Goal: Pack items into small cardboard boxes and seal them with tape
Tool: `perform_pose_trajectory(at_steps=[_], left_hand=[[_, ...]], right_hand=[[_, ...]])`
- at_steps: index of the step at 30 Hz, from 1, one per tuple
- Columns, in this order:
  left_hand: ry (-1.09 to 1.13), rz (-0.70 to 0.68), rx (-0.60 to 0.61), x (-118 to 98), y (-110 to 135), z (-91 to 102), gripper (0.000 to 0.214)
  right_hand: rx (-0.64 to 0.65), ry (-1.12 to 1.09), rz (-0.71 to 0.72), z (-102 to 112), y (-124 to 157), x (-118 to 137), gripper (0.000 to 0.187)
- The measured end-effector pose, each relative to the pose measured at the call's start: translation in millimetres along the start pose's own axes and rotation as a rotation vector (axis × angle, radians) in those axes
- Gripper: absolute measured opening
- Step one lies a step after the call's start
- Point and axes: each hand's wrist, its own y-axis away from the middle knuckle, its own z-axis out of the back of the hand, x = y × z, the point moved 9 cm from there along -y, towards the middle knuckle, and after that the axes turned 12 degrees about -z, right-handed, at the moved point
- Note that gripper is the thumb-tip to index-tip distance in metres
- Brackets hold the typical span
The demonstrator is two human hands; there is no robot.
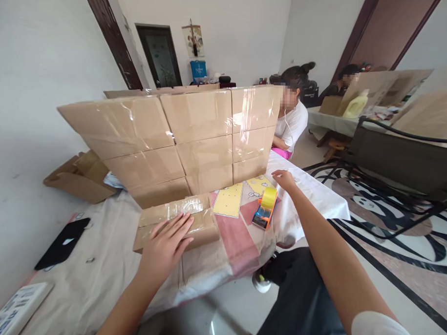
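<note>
My left hand (166,243) lies flat with fingers spread on a small taped cardboard box (203,216) on the table near me. My right hand (283,179) reaches out over the table, fingers loosely curled and holding nothing, just beyond an orange and blue tape dispenser (265,208) with a yellowish tape roll. Behind the small box rises a wall of stacked taped cardboard boxes (195,132).
The table (95,275) is covered with a beige and pink cloth. A black phone (62,243) and a printed board (13,309) lie at its left. Flattened cartons (78,177) sit far left. A person in white (293,118) sits behind the boxes; another sits farther back.
</note>
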Motion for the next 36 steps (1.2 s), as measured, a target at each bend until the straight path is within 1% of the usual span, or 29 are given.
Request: perform_pose_trajectory(at_steps=[3, 5, 7, 8, 10, 11, 14, 17, 20, 24, 27, 29, 31, 33, 35, 36], left_hand=[[-0.026, -0.023, 0.013, 0.4, -2.6, -0.5, 0.05], [-0.04, -0.008, 0.023, 0.4, -2.3, -0.5, 0.051], [-0.047, 0.034, 0.033, 1.6, -1.3, -0.1, 0.052], [-0.047, 0.054, 0.042, 2.1, -0.8, -0.3, 0.053], [-0.039, 0.078, 0.059, 2.5, -0.4, -1.2, 0.054], [-0.034, 0.083, 0.064, 2.4, -0.4, -1.6, 0.054], [-0.027, 0.091, 0.074, 2.6, -0.1, -2.2, 0.054], [-0.03, 0.098, 0.076, 2.5, 0.6, -1.7, 0.054], [-0.033, 0.1, 0.077, 0.8, 1.7, -1.4, 0.054], [-0.034, 0.11, 0.057, -2.2, 4.5, -0.4, 0.055], [-0.033, 0.116, 0.06, -3.3, 5.6, -1.0, 0.056], [-0.036, 0.115, 0.062, -3.0, 4.7, -0.7, 0.057], [-0.039, 0.111, 0.065, -1.8, 3.2, -0.3, 0.057], [-0.035, 0.111, 0.076, 0.1, 2.7, -1.0, 0.056], [-0.02, 0.122, 0.09, 2.7, 5.1, -3.2, 0.056], [0.005, 0.129, 0.089, 4.0, 7.5, -4.5, 0.056]], right_hand=[[0.034, 0.064, -0.045, -26.0, -6.4, -14.2, 0.027], [0.084, 0.112, -0.036, -38.4, -9.9, -19.4, 0.033], [0.158, 0.166, 0.031, -47.4, -11.5, -18.6, 0.041], [0.195, 0.188, 0.074, -50.5, -11.3, -16.9, 0.041], [0.252, 0.211, 0.146, -53.6, -9.2, -12.9, 0.032], [0.272, 0.209, 0.17, -54.1, -7.7, -10.9, 0.028], [0.322, 0.194, 0.222, -56.4, -1.1, -4.3, 0.026], [0.346, 0.202, 0.234, -60.6, 3.9, 1.6, 0.02], [0.314, 0.206, 0.213, -61.5, 5.1, 5.9, 0.018], [0.268, 0.181, 0.209, -56.9, 8.7, 12.5, 0.024], [0.299, 0.017, 0.254, -47.9, 13.0, 25.1, 0.025], [0.365, -0.151, 0.276, -39.6, 15.2, 37.3, 0.029], [0.458, -0.251, 0.298, -32.8, 19.1, 52.4, 0.04], [0.564, -0.187, 0.297, -32.4, 26.6, 65.5, 0.044], [0.629, 0.001, 0.248, -35.9, 35.9, 71.3, 0.039], [0.628, 0.105, 0.22, -36.7, 40.1, 72.4, 0.034]])
